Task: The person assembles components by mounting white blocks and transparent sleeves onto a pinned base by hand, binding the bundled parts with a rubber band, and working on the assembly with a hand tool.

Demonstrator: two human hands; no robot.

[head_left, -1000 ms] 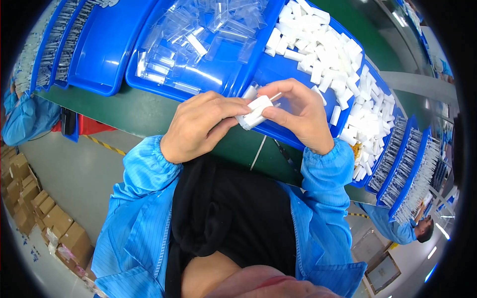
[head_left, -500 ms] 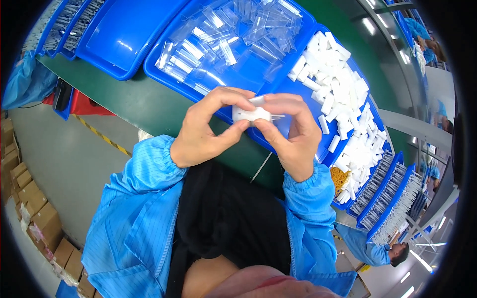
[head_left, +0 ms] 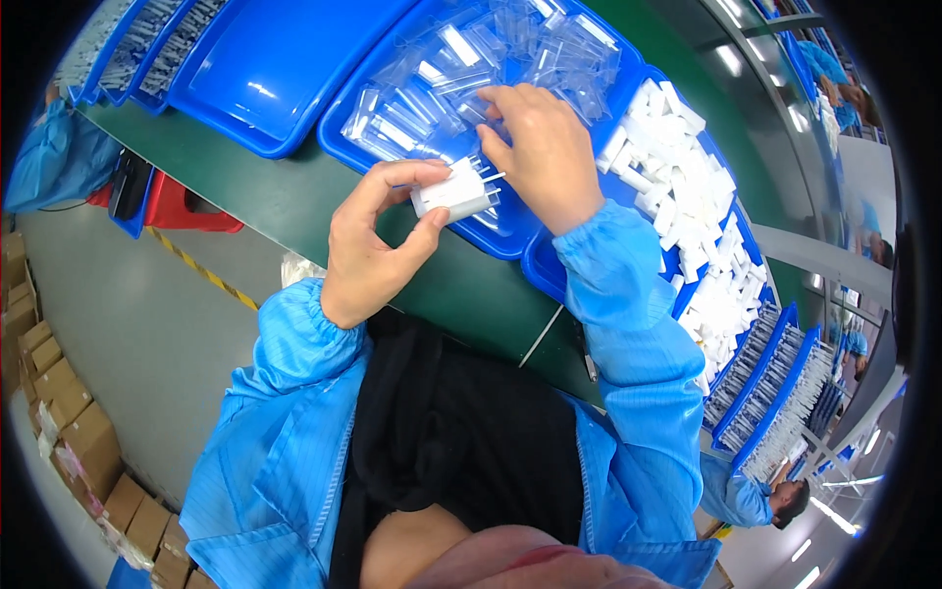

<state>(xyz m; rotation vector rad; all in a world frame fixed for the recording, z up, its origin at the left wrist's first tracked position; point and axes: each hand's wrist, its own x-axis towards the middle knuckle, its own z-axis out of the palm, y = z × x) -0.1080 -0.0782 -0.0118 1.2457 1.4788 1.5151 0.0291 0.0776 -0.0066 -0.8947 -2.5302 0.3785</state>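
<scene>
Between its thumb and fingers my left hand [head_left: 378, 240] grips a small white plastic block with metal pins [head_left: 453, 191]. The pins stick out on the side facing my right hand. My right hand [head_left: 545, 147] reaches over the blue tray of clear plastic pieces [head_left: 358, 172], its thumb and index finger apart and the other fingers partly hidden. Below its fingertips lie folded-looking clear plastic pieces [head_left: 461, 83]; I cannot tell whether it touches any.
A bare blue tray [head_left: 260, 83] stands to the left on the green table [head_left: 285, 201]. At the right, white blocks [head_left: 677, 177] heap up in another tray. Narrow blue bins of small parts [head_left: 765, 393] stand beyond. Cardboard boxes [head_left: 88, 432] line the floor at left; a person [head_left: 746, 496] sits at lower right.
My right hand has let go of the white block and moved up over the clear plastic pieces. My left hand keeps the block, now tilted with its pins showing.
</scene>
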